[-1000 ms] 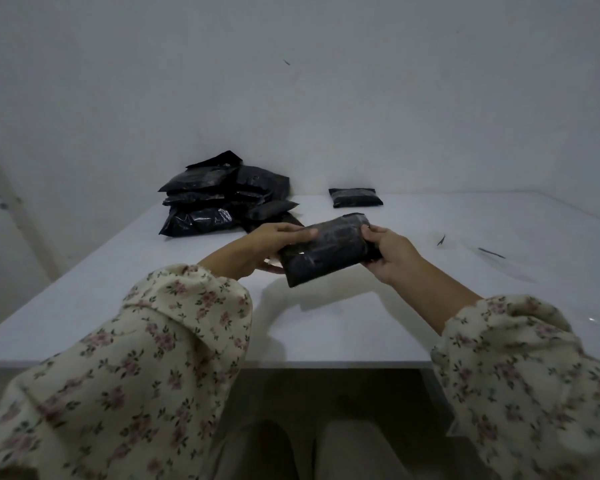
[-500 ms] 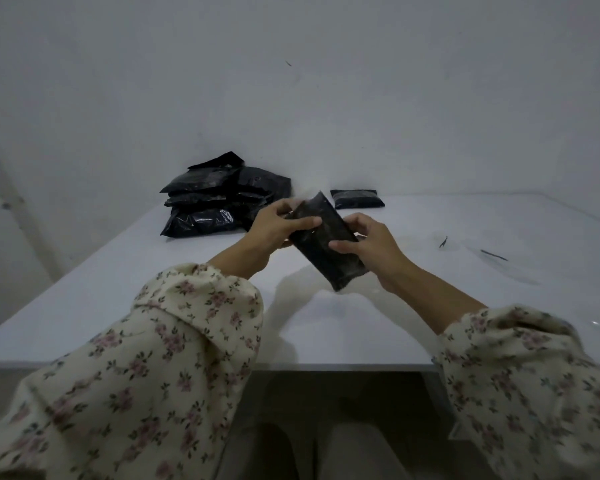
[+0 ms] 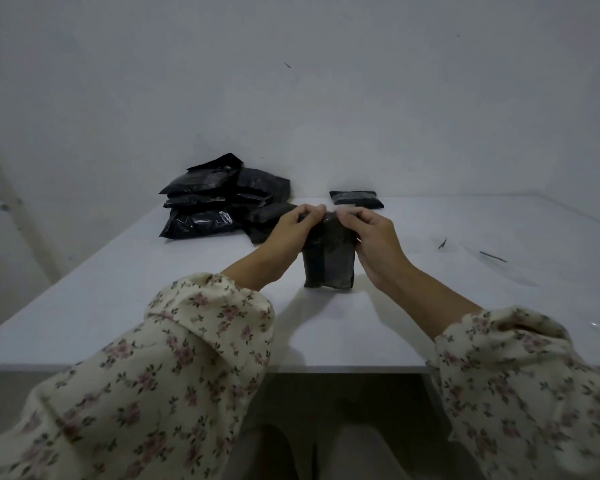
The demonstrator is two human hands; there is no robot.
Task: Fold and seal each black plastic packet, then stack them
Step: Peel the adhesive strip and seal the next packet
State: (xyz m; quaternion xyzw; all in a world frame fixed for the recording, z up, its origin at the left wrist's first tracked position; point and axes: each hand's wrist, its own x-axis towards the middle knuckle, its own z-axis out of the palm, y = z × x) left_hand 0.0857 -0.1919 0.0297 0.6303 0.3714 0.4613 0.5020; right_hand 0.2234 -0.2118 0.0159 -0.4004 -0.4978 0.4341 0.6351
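I can't see the top edge of the packet [image 3: 329, 261]: the left hand [image 3: 291, 233] and right hand [image 3: 374, 237] cover it. The left hand also hides part of the pile [image 3: 219, 202]. Two dark scraps [image 3: 442, 243] on the counter [image 3: 118, 306] are too small to identify. Both sleeves [image 3: 153, 375] run off the bottom edge.

You have no text, label, brand or number to read here; the nearest black packet [image 3: 329, 265] looks plain, though dim light may hide small print.

A black packet [image 3: 328, 261] is held upright on the surface [image 3: 153, 289]; a heap [image 3: 219, 206] and one folded packet [image 3: 356, 199] are seen behind.
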